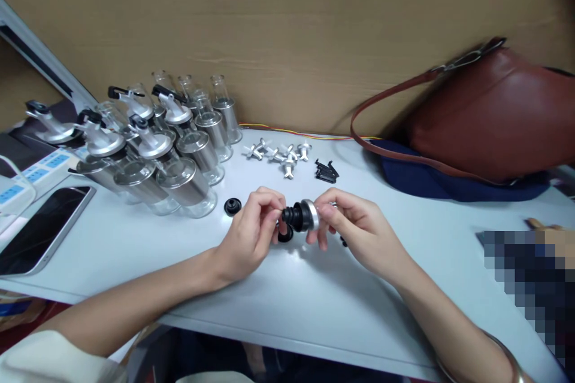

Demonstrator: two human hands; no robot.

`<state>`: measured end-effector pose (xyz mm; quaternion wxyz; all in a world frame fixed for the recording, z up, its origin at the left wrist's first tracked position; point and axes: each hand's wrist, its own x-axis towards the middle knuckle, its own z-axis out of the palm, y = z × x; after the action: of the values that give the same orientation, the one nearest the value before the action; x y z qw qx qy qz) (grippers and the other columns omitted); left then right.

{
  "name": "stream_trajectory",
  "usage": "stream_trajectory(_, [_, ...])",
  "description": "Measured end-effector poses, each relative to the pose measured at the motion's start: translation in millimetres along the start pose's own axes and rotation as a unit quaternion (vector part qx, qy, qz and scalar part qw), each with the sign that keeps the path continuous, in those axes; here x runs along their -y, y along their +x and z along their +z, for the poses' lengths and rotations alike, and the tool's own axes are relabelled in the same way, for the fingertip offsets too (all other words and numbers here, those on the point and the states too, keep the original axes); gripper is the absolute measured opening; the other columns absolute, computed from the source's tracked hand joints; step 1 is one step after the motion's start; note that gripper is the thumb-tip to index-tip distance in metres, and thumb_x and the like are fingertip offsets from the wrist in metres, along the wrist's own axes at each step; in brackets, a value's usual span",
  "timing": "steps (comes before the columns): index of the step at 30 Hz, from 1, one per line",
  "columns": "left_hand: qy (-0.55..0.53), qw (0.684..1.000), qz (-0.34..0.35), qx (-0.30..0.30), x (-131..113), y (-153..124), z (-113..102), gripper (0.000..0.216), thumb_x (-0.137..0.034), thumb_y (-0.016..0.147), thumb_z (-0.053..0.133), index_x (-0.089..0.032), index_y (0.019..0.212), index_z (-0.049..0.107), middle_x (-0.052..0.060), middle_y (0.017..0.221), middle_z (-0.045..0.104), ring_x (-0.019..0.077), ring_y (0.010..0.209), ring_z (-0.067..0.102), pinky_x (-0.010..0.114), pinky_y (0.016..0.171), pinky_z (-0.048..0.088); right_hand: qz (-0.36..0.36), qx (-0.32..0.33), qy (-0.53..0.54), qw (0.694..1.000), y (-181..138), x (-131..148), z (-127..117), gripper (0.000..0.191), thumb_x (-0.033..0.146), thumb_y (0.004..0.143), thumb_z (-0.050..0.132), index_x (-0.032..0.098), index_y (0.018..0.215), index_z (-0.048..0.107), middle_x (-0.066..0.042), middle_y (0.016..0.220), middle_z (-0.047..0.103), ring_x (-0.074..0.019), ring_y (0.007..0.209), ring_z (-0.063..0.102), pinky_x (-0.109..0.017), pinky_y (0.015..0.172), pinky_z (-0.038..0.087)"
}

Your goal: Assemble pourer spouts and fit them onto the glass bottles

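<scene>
Both my hands meet over the middle of the white table [314, 299]. My right hand [354, 224] grips a silver-rimmed pourer cap [309, 214] with a black ribbed rubber stopper [294, 215] sticking out to the left. My left hand [251, 230] pinches the stopper's end with its fingers curled. A black rubber ring [286, 236] lies on the table just under the hands. Another black rubber piece [232, 206] sits to the left of my left hand.
Several glass and steel bottles [179, 149], some with pourer tops, stand at the back left. Silver cross-shaped parts [281, 154] and small black clips [326, 171] lie behind the hands. A phone [42, 224] and power strip [31, 176] are at the left. A brown bag [485, 114] rests at the right.
</scene>
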<state>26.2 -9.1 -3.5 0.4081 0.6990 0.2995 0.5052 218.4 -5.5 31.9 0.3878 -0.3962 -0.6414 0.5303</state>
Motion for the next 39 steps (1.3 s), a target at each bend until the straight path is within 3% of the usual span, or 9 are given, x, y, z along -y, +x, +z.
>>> stream_trajectory(4, [-0.091, 0.994, -0.046, 0.024, -4, -8, -5, 0.011, -0.032, 0.099, 0.044, -0.022, 0.101, 0.044, 0.003, 0.102, 0.051, 0.0063, 0.069, 0.062, 0.017, 0.055, 0.053, -0.035, -0.025, -0.046, 0.998, -2, -3, 1, 0.036, 0.052, 0.092, 0.056, 0.019, 0.078, 0.058, -0.001, 0.062, 0.068, -0.0122, 0.052, 0.062, -0.023, 0.053, 0.047])
stream_trajectory(8, [-0.163, 0.978, -0.128, 0.008, -10, -8, -9, 0.023, -0.025, 0.087, 0.067, -0.021, 0.101, 0.049, 0.002, 0.103, 0.057, 0.009, 0.08, 0.065, 0.021, 0.071, 0.057, -0.085, -0.057, -0.121, 0.987, -4, -7, 1, 0.025, 0.042, 0.095, 0.057, 0.021, 0.083, 0.061, 0.001, 0.067, 0.067, -0.0125, 0.061, 0.064, -0.022, 0.058, 0.048])
stream_trajectory(13, [-0.192, 0.957, -0.214, -0.028, -15, -2, -7, 0.027, -0.018, 0.075, 0.076, -0.019, 0.094, 0.057, 0.001, 0.091, 0.064, 0.0109, 0.083, 0.065, 0.021, 0.077, 0.055, -0.199, -0.074, -0.236, 0.948, -4, -10, 1, 0.005, 0.026, 0.093, 0.062, 0.022, 0.091, 0.063, -0.001, 0.078, 0.07, -0.0136, 0.065, 0.064, -0.024, 0.06, 0.051])
stream_trajectory(16, [-0.202, 0.957, -0.204, -0.045, -16, -1, -8, 0.021, -0.015, 0.074, 0.075, -0.017, 0.09, 0.061, 0.002, 0.09, 0.066, 0.012, 0.083, 0.066, 0.022, 0.077, 0.056, -0.308, -0.075, -0.307, 0.897, -2, -8, 2, 0.009, 0.015, 0.09, 0.062, 0.022, 0.095, 0.061, -0.003, 0.078, 0.07, -0.0149, 0.064, 0.062, -0.027, 0.059, 0.05])
stream_trajectory(19, [-0.208, 0.962, -0.168, -0.06, -15, -2, -9, 0.02, -0.009, 0.073, 0.074, -0.016, 0.088, 0.063, 0.003, 0.093, 0.067, 0.0119, 0.083, 0.066, 0.022, 0.077, 0.056, -0.363, -0.066, -0.358, 0.858, -2, -5, 2, 0.02, 0.008, 0.088, 0.061, 0.019, 0.103, 0.059, -0.006, 0.081, 0.07, -0.0169, 0.066, 0.062, -0.03, 0.06, 0.05])
stream_trajectory(25, [-0.218, 0.968, -0.106, -0.067, -11, 1, -10, 0.016, -0.006, 0.073, 0.073, -0.017, 0.084, 0.068, 0.002, 0.09, 0.068, 0.0113, 0.088, 0.067, 0.02, 0.078, 0.056, -0.381, -0.055, -0.404, 0.83, -3, -6, -1, 0.027, 0.004, 0.085, 0.062, 0.018, 0.108, 0.058, -0.01, 0.089, 0.072, -0.0196, 0.076, 0.067, -0.032, 0.067, 0.055])
stream_trajectory(33, [-0.206, 0.959, -0.169, -0.093, -21, 3, -11, 0.027, -0.009, 0.063, 0.083, -0.018, 0.085, 0.07, 0.001, 0.085, 0.071, 0.0123, 0.082, 0.068, 0.021, 0.076, 0.057, -0.386, -0.066, -0.465, 0.794, -4, -3, -2, 0.027, 0.001, 0.086, 0.059, 0.019, 0.106, 0.059, -0.01, 0.09, 0.074, -0.0205, 0.078, 0.067, -0.032, 0.067, 0.054])
stream_trajectory(36, [-0.223, 0.961, -0.14, -0.087, -17, 3, -11, 0.021, -0.009, 0.063, 0.084, -0.017, 0.077, 0.072, 0.002, 0.082, 0.072, 0.0129, 0.08, 0.069, 0.022, 0.075, 0.058, -0.392, -0.068, -0.463, 0.792, -6, -5, -1, 0.026, 0.0, 0.085, 0.059, 0.019, 0.103, 0.06, -0.01, 0.087, 0.073, -0.0204, 0.075, 0.066, -0.032, 0.064, 0.053])
stream_trajectory(39, [-0.207, 0.969, -0.106, -0.086, -12, 2, -11, 0.02, -0.005, 0.063, 0.083, -0.019, 0.076, 0.075, 0.002, 0.081, 0.073, 0.0116, 0.081, 0.069, 0.021, 0.078, 0.057, -0.384, -0.052, -0.44, 0.81, -6, -6, 1, 0.018, 0.005, 0.089, 0.057, 0.02, 0.1, 0.06, -0.006, 0.078, 0.071, -0.0162, 0.063, 0.063, -0.028, 0.056, 0.05])
